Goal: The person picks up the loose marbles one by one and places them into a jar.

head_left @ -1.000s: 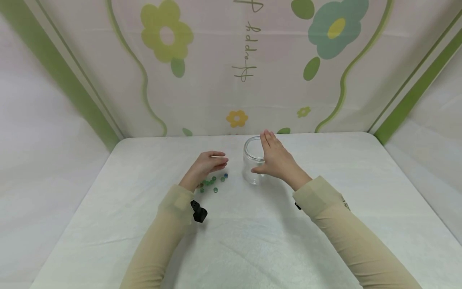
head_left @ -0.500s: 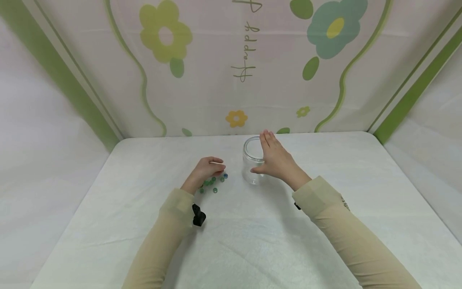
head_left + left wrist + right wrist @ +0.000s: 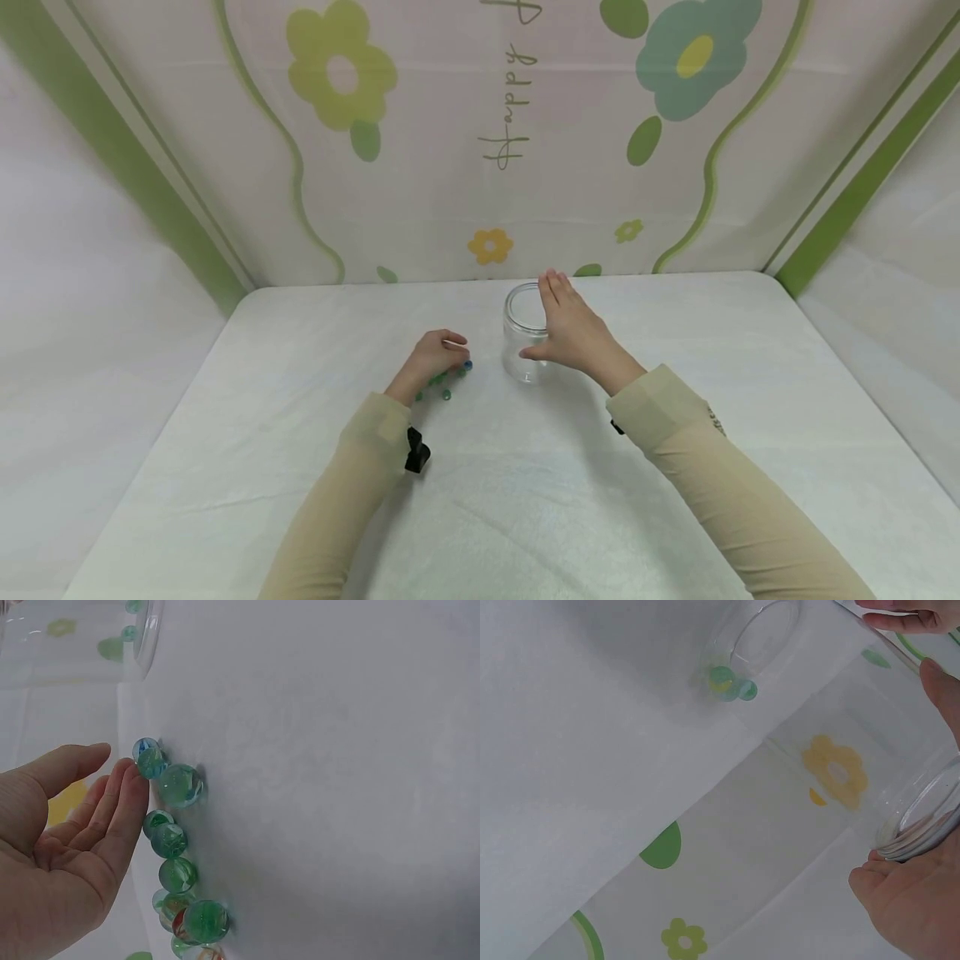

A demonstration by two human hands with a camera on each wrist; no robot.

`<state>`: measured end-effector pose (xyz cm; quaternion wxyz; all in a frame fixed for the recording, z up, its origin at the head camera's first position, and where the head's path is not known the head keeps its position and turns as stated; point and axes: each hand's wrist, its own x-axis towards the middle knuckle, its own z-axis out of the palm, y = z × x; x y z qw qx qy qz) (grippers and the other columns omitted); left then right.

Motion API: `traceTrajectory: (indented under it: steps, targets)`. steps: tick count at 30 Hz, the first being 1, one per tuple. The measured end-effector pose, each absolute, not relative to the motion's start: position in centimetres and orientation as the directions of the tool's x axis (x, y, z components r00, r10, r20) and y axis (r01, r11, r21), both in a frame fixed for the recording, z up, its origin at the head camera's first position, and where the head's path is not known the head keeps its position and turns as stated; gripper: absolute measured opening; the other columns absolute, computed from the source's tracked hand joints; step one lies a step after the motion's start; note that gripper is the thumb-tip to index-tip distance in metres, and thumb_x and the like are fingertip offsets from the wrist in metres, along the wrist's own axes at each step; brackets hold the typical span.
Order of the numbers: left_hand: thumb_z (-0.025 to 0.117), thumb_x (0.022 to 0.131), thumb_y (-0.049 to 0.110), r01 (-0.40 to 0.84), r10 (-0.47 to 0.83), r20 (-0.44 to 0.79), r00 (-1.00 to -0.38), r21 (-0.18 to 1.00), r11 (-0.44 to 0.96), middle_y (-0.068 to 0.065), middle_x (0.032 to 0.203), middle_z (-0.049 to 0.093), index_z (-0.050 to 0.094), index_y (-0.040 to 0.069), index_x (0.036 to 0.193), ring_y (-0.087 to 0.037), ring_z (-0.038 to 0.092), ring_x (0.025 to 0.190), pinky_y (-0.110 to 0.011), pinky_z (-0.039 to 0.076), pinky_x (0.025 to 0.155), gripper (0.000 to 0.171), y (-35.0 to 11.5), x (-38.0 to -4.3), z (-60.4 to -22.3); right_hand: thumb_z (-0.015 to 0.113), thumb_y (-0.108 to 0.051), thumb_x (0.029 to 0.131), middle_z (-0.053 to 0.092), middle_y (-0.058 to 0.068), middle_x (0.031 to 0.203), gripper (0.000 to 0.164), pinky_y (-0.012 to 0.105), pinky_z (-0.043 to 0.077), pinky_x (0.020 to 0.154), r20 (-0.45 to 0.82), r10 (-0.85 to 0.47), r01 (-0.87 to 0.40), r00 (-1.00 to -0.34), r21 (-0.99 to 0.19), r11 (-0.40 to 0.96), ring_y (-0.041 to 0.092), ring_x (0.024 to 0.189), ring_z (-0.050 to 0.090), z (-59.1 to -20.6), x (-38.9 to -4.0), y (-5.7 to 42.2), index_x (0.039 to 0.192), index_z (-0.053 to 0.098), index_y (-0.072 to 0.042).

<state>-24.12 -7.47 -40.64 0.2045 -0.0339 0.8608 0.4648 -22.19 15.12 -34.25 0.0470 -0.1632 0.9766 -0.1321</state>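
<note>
We see the bare left hand (image 3: 431, 357) come down toward the table; its fingertips, earlier apart from the small round blue glass marble (image 3: 468, 365), are now just beside it (touching or not, we cannot tell). The hand hides more of the small round green glass marbles (image 3: 447, 395), and the black wrist camera (image 3: 417, 457) has shifted nearer us.

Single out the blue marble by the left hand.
The rightmost marble in the head view, just beside the left hand: it looks blue, while the other marbles visible there look green.

Smooth, glossy glass jar (image 3: 521, 337) — marbles (image 3: 178, 875) (glassy too) shiny; tablecloth (image 3: 510, 500) matt.
</note>
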Motion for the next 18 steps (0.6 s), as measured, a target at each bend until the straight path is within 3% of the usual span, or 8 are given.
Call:
traceTrajectory:
  steps: [7, 18]
  targets:
    - [0.064, 0.091, 0.013, -0.186, 0.145, -0.343, -0.928, 0.764, 0.617, -0.013, 0.120, 0.065, 0.057, 0.005, 0.125, -0.025, 0.063, 0.105, -0.031, 0.053, 0.087, 0.036, -7.20, -24.25, -41.07, 0.078, -0.041, 0.076, 0.008, 0.028, 0.158, 0.112, 0.046, 0.013, 0.124, -0.007, -0.345, -0.329, -0.938, -0.290, 0.899, 0.039, 0.148, 0.007, -34.06, -21.85, 15.23, 0.148, 0.010, 0.012]
    - [0.067, 0.086, 0.007, -0.125, 0.139, -0.293, -0.946, 0.724, 0.679, -0.012, 0.113, 0.068, 0.061, 0.005, 0.119, -0.023, 0.065, 0.098, -0.022, 0.052, 0.073, 0.033, -6.89, -24.51, -41.63, 0.078, -0.045, 0.076, 0.004, 0.025, 0.159, 0.116, 0.044, 0.011, 0.125, -0.038, -0.334, -0.314, -0.942, -0.257, 0.914, 0.037, 0.149, 0.003, -34.57, -22.43, 15.20, 0.149, 0.007, 0.011]
